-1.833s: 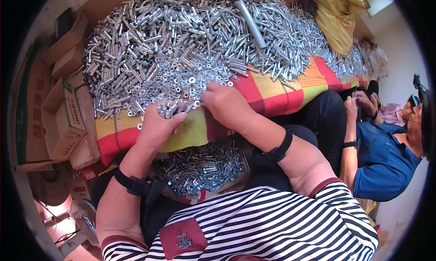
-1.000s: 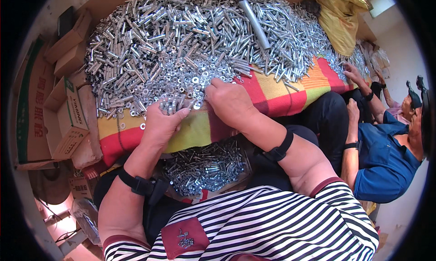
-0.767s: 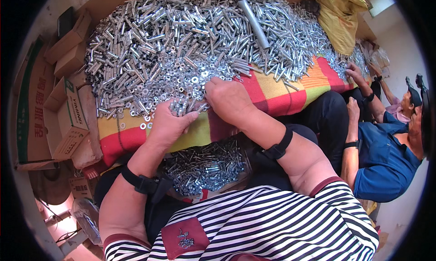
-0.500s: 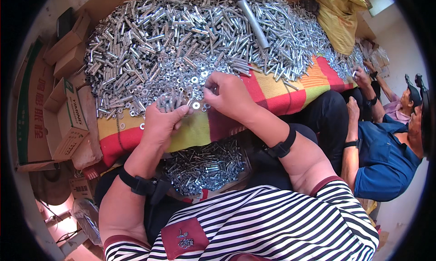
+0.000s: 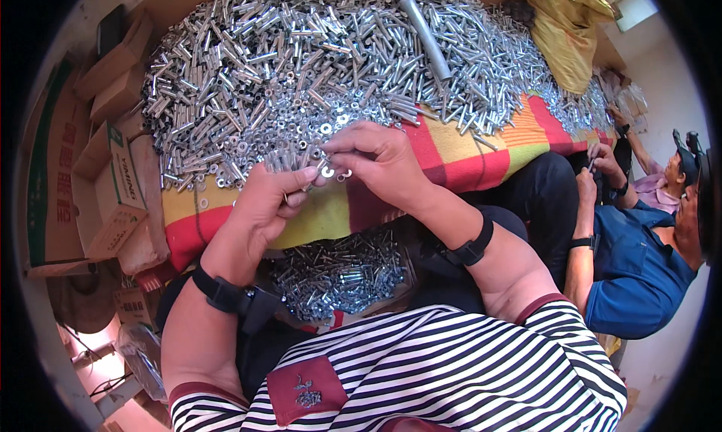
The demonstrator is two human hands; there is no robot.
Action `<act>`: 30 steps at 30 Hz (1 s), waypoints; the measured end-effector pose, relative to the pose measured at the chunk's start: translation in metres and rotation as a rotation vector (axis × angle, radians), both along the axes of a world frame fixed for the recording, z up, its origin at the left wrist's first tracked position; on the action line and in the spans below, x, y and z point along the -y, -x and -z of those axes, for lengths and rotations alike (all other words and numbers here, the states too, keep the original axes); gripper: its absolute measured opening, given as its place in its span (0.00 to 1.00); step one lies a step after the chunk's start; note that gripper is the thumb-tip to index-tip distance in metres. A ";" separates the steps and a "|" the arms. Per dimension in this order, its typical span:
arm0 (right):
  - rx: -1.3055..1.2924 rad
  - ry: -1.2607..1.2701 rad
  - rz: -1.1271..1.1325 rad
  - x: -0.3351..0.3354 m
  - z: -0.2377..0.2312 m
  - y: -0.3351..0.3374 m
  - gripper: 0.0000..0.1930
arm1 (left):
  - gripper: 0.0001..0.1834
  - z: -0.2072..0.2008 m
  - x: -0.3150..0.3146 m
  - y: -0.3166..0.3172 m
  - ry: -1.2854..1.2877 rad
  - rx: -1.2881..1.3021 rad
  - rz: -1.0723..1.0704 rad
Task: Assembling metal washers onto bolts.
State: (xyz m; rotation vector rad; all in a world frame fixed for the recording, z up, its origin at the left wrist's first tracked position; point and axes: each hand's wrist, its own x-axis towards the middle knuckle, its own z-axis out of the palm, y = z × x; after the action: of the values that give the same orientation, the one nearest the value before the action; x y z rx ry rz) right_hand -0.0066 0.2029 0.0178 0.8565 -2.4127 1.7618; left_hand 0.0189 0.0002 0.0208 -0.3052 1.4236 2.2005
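The left hand (image 5: pixel 267 195) grips a cluster of metal pieces (image 5: pixel 283 161) above the checkered blanket (image 5: pixel 468 169); the right hand (image 5: pixel 380 161) curls at its end, grip indeterminable. Work appears partway: one handful gathered, loose washers (image 5: pixel 304 130) and metal tubes (image 5: pixel 226 78) heaped beyond.
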 end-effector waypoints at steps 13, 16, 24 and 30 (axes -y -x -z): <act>0.300 0.024 0.129 0.009 0.008 0.008 0.08 | 0.09 -0.006 -0.007 0.008 0.153 -0.144 0.004; 0.235 -0.101 0.158 0.012 0.011 0.013 0.16 | 0.08 -0.001 -0.010 0.005 0.299 -0.268 -0.038; 0.574 0.803 -0.028 0.031 -0.010 -0.009 0.37 | 0.10 -0.002 -0.026 -0.016 0.323 -0.387 0.084; 0.265 0.180 0.012 0.008 -0.021 -0.037 0.17 | 0.09 0.004 0.025 0.000 0.346 -0.191 0.095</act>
State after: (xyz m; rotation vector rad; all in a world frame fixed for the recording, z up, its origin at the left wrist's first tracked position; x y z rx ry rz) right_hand 0.0304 0.1950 0.0388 0.6231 -2.3473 2.1698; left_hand 0.0185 -0.0248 0.0167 -0.1414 1.8865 1.9435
